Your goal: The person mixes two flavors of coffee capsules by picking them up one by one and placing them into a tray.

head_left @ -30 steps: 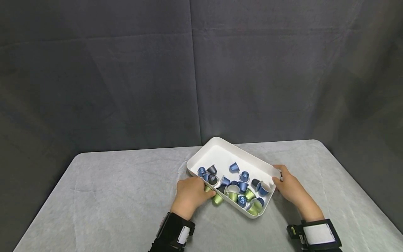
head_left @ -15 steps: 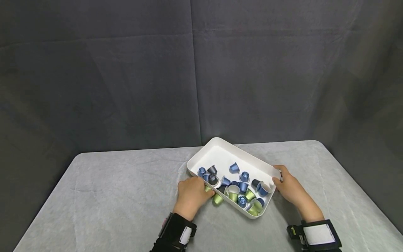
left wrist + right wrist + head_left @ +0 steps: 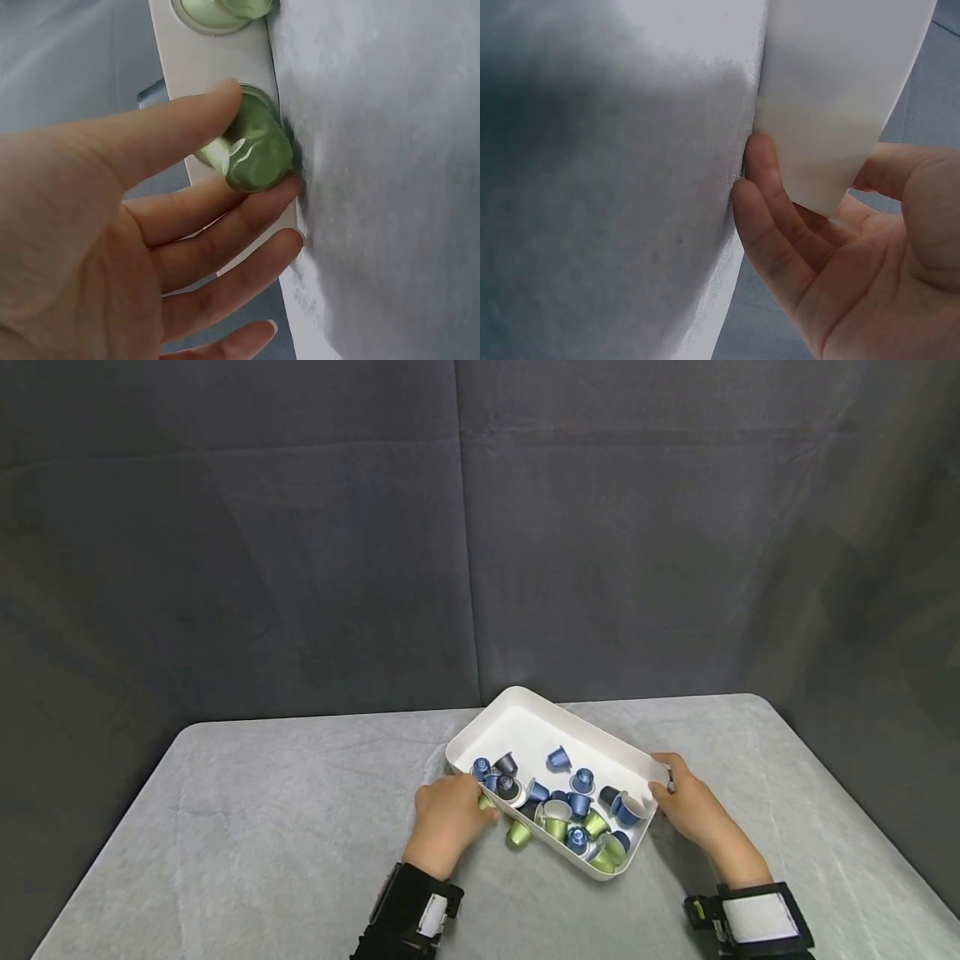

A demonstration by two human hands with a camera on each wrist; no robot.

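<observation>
A white tray [image 3: 525, 714] sits on the grey table and holds several blue, dark and green capsules [image 3: 577, 806]. My left hand [image 3: 468, 806] is at the tray's near-left wall and pinches a green capsule [image 3: 486, 802] between thumb and fingers. In the left wrist view this green capsule [image 3: 251, 150] sits against the white wall [image 3: 217, 71], with the thumb [image 3: 172, 127] over it. My right hand [image 3: 663, 789] grips the tray's right corner, thumb on the rim. The right wrist view shows its fingers [image 3: 780, 217] wrapped under that corner [image 3: 832, 97].
A second green capsule [image 3: 517, 833] lies on the table just outside the tray's near wall. The grey cloth-covered table [image 3: 262, 827] stretches left and right of the tray. A dark curtain [image 3: 300, 527] hangs behind it.
My left hand has drawn slightly left and back from the tray with the green capsule in its fingers. The right hand and the tray have stayed put.
</observation>
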